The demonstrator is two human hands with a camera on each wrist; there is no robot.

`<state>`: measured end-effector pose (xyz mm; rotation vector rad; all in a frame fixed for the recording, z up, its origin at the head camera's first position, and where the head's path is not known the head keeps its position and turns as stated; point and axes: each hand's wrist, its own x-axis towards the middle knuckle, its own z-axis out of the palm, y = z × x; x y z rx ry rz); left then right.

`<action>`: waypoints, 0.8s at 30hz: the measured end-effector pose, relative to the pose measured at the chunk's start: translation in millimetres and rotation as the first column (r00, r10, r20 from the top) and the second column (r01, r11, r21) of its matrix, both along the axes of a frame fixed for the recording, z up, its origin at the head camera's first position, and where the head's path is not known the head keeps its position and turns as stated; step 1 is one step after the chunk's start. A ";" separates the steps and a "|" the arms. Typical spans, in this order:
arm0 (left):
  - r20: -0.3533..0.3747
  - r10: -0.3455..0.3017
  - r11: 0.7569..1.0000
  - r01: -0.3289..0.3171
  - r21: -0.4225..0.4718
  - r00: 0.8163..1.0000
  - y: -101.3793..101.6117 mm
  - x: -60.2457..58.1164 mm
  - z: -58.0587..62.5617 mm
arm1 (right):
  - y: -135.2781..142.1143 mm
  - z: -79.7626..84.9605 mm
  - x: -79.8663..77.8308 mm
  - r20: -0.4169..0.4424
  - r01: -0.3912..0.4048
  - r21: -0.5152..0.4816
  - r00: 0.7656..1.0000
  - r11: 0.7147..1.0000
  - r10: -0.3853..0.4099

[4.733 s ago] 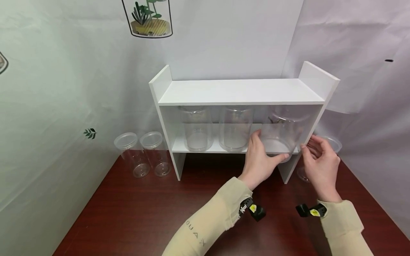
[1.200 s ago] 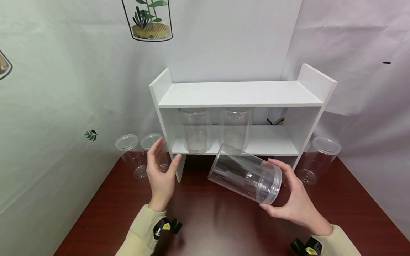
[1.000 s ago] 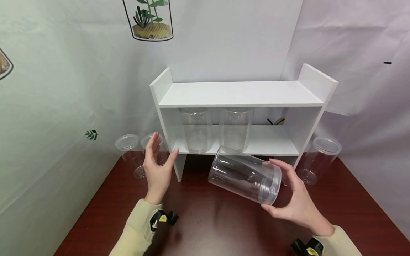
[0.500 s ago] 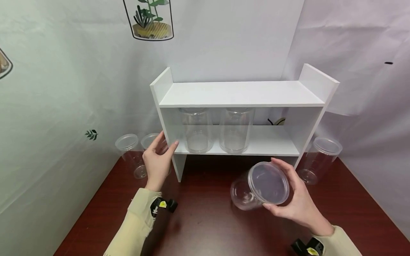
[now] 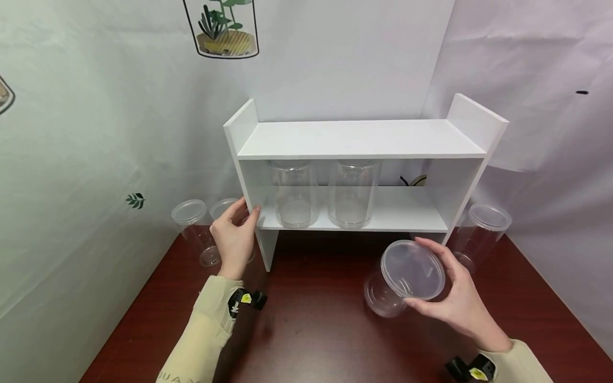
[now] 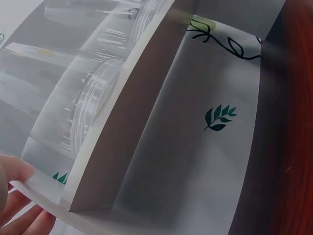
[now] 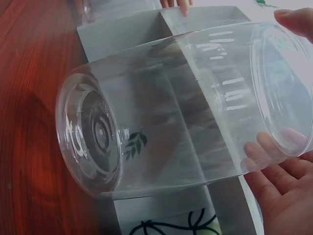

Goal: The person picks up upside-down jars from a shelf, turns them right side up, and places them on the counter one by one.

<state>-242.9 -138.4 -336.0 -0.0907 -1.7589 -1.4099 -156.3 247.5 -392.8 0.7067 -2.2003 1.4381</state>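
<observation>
Our left fingers (image 5: 235,209) pinch the shelf (image 5: 354,137); in front of it, our right fingers (image 5: 438,248) grip a jar (image 5: 402,279), likely light but slippery, best held near its lid (image 5: 413,270).

Over there, the right hand (image 5: 455,298) is now holding the clear cylindrical plastic jar (image 7: 171,117) outside the white rectangular shelf unit (image 5: 354,138), its round translucent lid (image 5: 414,270) facing upward instead of sideways. The left hand (image 5: 233,239), earlier hovering, is gripping the flat white left panel (image 5: 256,183).
</observation>
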 end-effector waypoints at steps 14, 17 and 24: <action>-0.020 0.005 0.999 -0.006 -0.052 1.000 -2.5 0.7 0.6 | 13.3 -10.2 -4.5 0.032 0.086 0.046 0.996 0.995 -0.088; -0.023 0.007 0.998 -0.009 -0.064 1.000 -2.2 2.3 2.1 | 15.2 -14.4 -6.5 0.048 0.142 0.073 0.988 0.987 -0.145; -0.007 0.015 0.997 -0.015 -0.073 1.000 -3.7 0.8 0.5 | 19.9 -24.3 -11.2 0.076 0.217 0.111 0.971 0.970 -0.226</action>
